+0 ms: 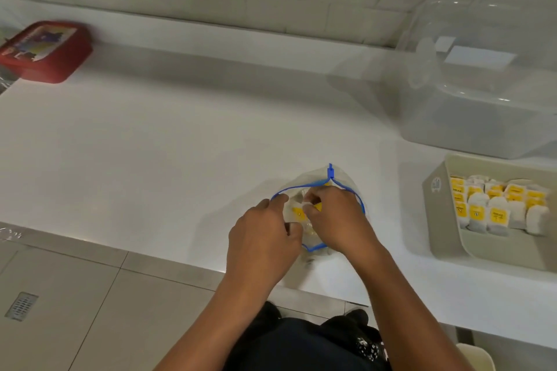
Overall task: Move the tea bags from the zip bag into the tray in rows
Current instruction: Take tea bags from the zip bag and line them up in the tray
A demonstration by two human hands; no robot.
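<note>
— Tea bags: where, from the left?
— Left hand (265, 238) grips the zip bag (343, 181) rim on the counter (150, 144); right hand (334, 220) pinches a tea bag (297, 212) inside. Others stand rowed in the tray (434, 205).

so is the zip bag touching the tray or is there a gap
Apart. The head view shows a bare strip of white counter between the zip bag and the tray.
</note>
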